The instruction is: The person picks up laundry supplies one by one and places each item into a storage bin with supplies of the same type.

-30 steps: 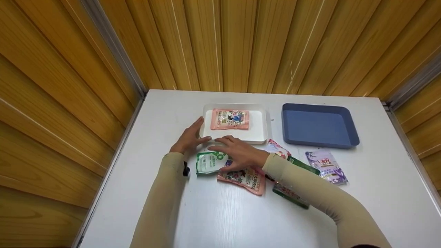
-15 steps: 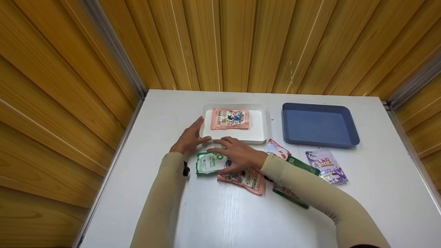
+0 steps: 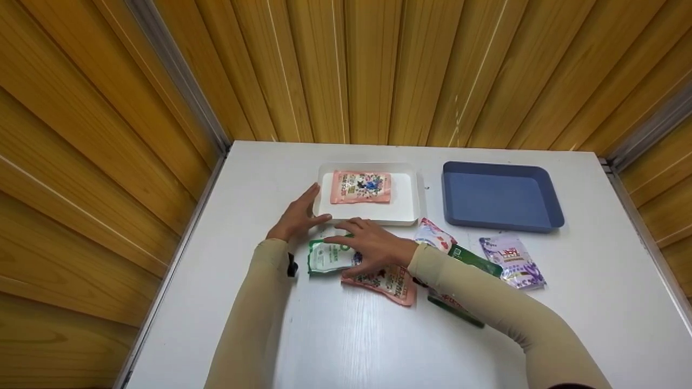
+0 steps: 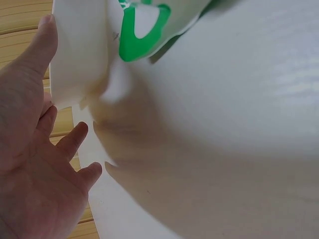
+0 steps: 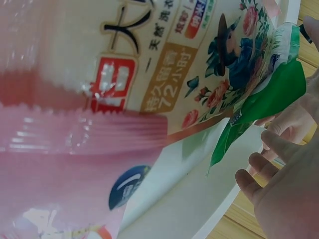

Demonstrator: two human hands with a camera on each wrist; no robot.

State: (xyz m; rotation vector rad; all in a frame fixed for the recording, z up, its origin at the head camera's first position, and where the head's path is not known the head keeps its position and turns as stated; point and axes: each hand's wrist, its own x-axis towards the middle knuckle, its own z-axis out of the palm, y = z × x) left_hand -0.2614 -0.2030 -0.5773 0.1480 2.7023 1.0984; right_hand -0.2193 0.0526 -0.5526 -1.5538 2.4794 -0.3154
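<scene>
My left hand [image 3: 294, 217] rests at the near-left corner of a white tray [image 3: 405, 208], thumb along the front and fingers straight along the left side. In the left wrist view its thumb lies at the tray's wall [image 4: 79, 50]. Inside the tray lies a pink pouch with floral print [image 3: 360, 187]. My right hand [image 3: 376, 243] is over a green-and-white pouch [image 3: 327, 256], fingers spread and holding nothing. Beneath its palm lies another pink floral pouch [image 3: 397, 286], shown large in the right wrist view with the green edge [image 5: 279, 94] of the other pouch beside it.
To the right of the white tray stands a blue tray [image 3: 503, 197]. Under and beside my right forearm lie a pink-and-white pouch [image 3: 435, 235], a dark green pack [image 3: 476, 260] and a purple Liby pouch [image 3: 513, 262]. Wood-patterned walls [image 3: 373, 70] border the white table [image 3: 335, 346].
My right hand has shifted slightly toward me, lower over the green-and-white pouch. The left hand, trays and pouches stay where they were.
</scene>
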